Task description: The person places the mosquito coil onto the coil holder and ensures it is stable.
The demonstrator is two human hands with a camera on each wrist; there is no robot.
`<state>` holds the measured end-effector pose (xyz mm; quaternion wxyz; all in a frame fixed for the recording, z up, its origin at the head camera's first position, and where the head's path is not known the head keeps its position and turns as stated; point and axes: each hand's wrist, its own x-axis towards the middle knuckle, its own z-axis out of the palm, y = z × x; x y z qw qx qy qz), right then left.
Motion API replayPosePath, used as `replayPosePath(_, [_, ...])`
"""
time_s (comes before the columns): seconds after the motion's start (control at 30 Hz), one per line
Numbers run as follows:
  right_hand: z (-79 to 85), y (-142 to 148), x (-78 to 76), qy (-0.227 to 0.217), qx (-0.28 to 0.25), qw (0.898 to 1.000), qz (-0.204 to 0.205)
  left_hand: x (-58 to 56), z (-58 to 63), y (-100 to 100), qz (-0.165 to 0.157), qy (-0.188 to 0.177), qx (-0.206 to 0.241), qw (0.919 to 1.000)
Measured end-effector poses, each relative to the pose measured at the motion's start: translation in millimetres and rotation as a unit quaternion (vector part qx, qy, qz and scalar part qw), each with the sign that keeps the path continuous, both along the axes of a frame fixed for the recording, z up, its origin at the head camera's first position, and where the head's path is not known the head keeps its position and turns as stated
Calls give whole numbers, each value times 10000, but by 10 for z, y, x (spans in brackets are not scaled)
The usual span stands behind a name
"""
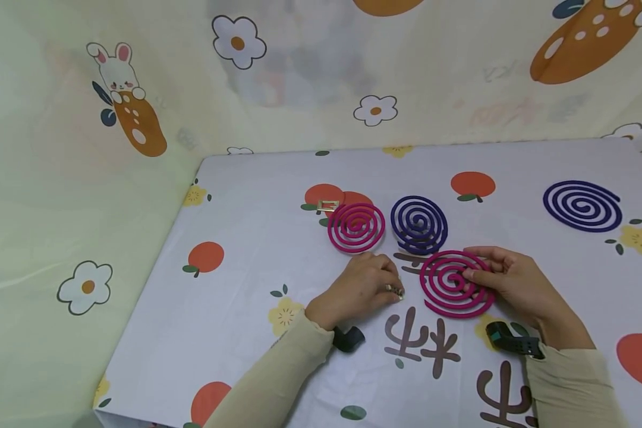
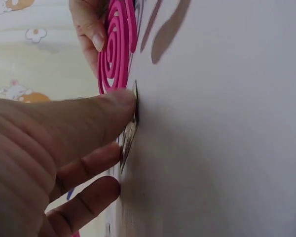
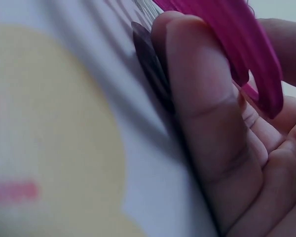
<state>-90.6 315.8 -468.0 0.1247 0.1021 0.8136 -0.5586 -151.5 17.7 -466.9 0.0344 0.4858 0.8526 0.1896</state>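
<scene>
My right hand holds a pink mosquito coil by its right side, thumb on top, just over the table. The same coil stands edge-on in the left wrist view, and its pink edge shows between thumb and fingers in the right wrist view. Left of it, my left hand pinches a small, thin metal coil stand between thumb and fingers, low at the tabletop. The stand is partly hidden by the fingers.
A second pink coil lies beyond my left hand, with a gold metal stand at its upper left. Beside it is a dark blue coil; another blue coil lies far right. A patterned cloth covers the table.
</scene>
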Motion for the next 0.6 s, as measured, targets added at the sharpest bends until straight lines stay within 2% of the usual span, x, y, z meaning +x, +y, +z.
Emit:
replayPosePath(0.13, [-5, 4, 7, 49, -62, 10000, -14, -12, -1, 6, -148, -16, 242, 9996])
replayPosePath(0.43, [2, -11, 11, 14, -103, 9999, -51, 14, -21, 18, -11, 64, 337, 9994])
replayPosePath(0.5, [4, -16, 10, -14, -65, 10000, -57, 19, -12, 24, 82, 60, 282, 9996])
replayPosePath(0.6, [6, -21, 10, -23, 6, 10000, -64, 33, 7, 33, 428, -69, 133, 9990])
